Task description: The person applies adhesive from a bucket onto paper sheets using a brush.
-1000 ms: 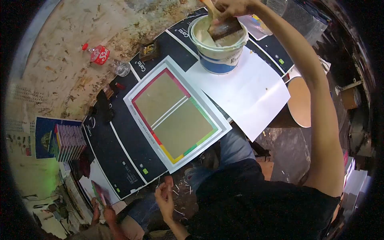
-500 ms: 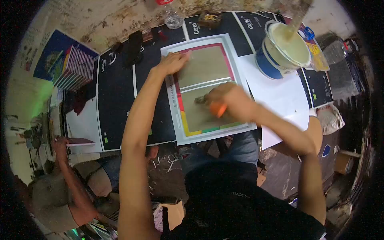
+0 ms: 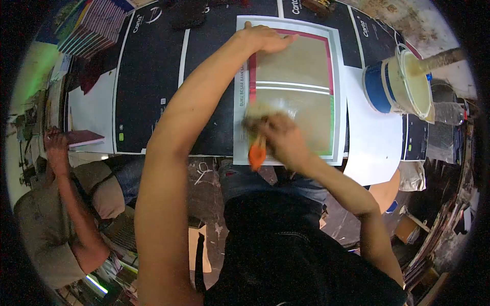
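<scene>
A printed cover sheet (image 3: pixel 338 76) with a colored border and grey lettering lies on the table in front of me. Two grey-brown boards, an upper board (image 3: pixel 298 61) and a lower board (image 3: pixel 306 120), rest on it, split by white strips. My left hand (image 3: pixel 263 39) lies with outstretched fingers on the upper board's top left corner. My right hand (image 3: pixel 284 138) grips a brush with an orange handle (image 3: pixel 256 154); its blurred bristles touch the lower board's left side. A wet shine shows on that board.
A blue-and-white bucket (image 3: pixel 380 86) of pale paste, with a thick handle (image 3: pixel 443 60) leaning out, stands right on white paper (image 3: pixel 375 148). Stacked books (image 3: pixel 94 25) are at upper left. Another person's hand (image 3: pixel 55 140) is by a dark red booklet (image 3: pixel 84 137) at left.
The view has shifted, so the table sits higher. My right hand has swept the brush to the lower board's left edge. My left hand stays near the upper left corner.
</scene>
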{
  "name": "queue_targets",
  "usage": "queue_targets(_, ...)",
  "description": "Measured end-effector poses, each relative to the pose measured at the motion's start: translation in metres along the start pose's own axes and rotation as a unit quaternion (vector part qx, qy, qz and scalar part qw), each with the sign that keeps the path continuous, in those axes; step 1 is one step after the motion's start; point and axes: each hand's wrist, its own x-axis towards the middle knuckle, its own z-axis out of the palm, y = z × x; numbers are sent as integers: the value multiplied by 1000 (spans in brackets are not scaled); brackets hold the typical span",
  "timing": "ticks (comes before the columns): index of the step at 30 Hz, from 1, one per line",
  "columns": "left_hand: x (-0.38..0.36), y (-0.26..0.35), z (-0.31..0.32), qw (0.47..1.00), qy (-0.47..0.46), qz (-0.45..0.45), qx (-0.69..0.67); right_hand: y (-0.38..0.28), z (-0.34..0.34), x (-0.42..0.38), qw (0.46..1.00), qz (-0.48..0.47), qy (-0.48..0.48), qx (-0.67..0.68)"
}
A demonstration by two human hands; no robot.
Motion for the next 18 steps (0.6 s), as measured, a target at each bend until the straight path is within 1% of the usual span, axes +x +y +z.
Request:
queue_targets(2,0,-1,7,1000,-1,-5,-4,-29,-15,-14,982,-41,-138,125)
queue_targets(5,5,-2,6,1000,9,-5,-13,-29,-42,3,987,-44,-69,135)
queue_targets(8,2,3,3,1000,-21,-12,-8,9,-46,34,999,23,36,10)
queue_targets(11,1,3,4,1000,-11,-21,-12,10,-12,7,999,34,-5,-5)
queue_targets(12,2,3,7,1000,-6,-26,-13,0,0,-14,1000,18,-4,6)
queue_targets(13,3,2,10,999,-4,-31,-15,-19,-1,-30,997,33,-44,60)
queue_targets(14,4,2,11,999,-2,-34,-14,-35,-6,-42,994,-12,-49,93)
queue_targets(16,7,3,9,999,7,-33,-15,-49,-17,-62,991,-26,-72,106)
queue_targets(18,2,4,10,999,9,-34,-23,-41,-43,-55,995,-18,-44,90)
